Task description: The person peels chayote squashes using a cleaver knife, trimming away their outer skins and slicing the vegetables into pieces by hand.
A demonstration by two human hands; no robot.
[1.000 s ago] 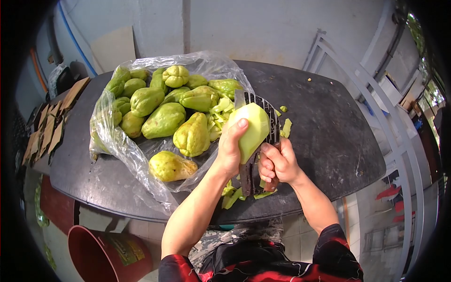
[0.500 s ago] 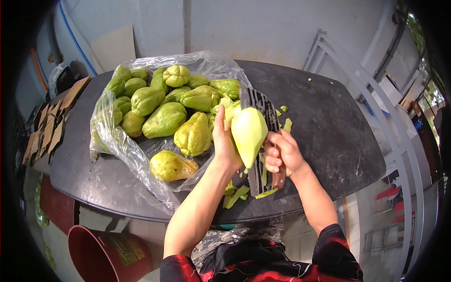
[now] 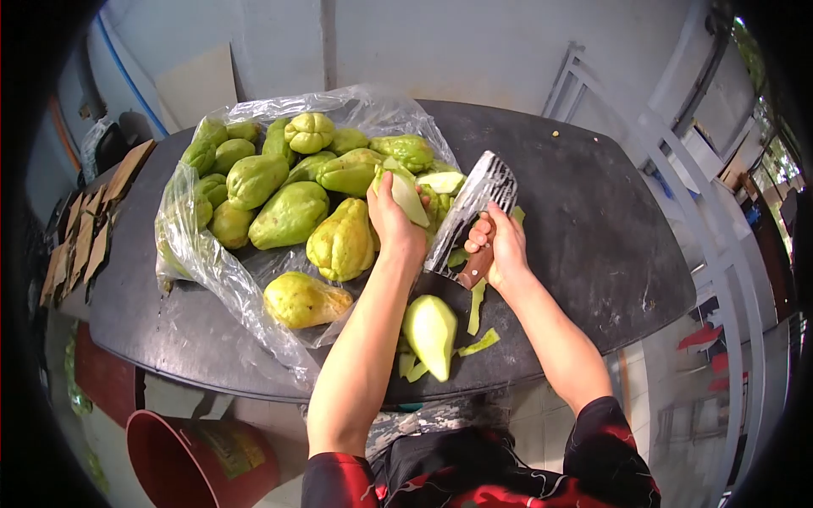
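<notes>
My left hand (image 3: 396, 222) is closed around a partly peeled chayote (image 3: 408, 200), at the right side of the pile. In my right hand (image 3: 501, 245) is a cleaver (image 3: 481, 199), gripped by its brown wooden handle, the broad blade tilted up and away. The blade is streaked dark and bright. Between my forearms a peeled pale-green chayote (image 3: 430, 332) lies on the table near its front edge. Strips of peel (image 3: 479, 342) are scattered around it. Behind my left hand, more pale cut pieces (image 3: 442, 181) show, partly hidden.
Several unpeeled chayotes (image 3: 290, 216) lie in an opened clear plastic bag (image 3: 229, 292) on the dark table (image 3: 593, 254). One yellowish chayote (image 3: 305, 300) rests near the bag's front. A red bucket (image 3: 169, 461) stands below left. Grey metal railings (image 3: 677, 195) rise on the right.
The peeled chayote has left my left hand and lies on the table near me. My left hand has taken hold of another, partly peeled one. The cleaver has moved up and tilted right.
</notes>
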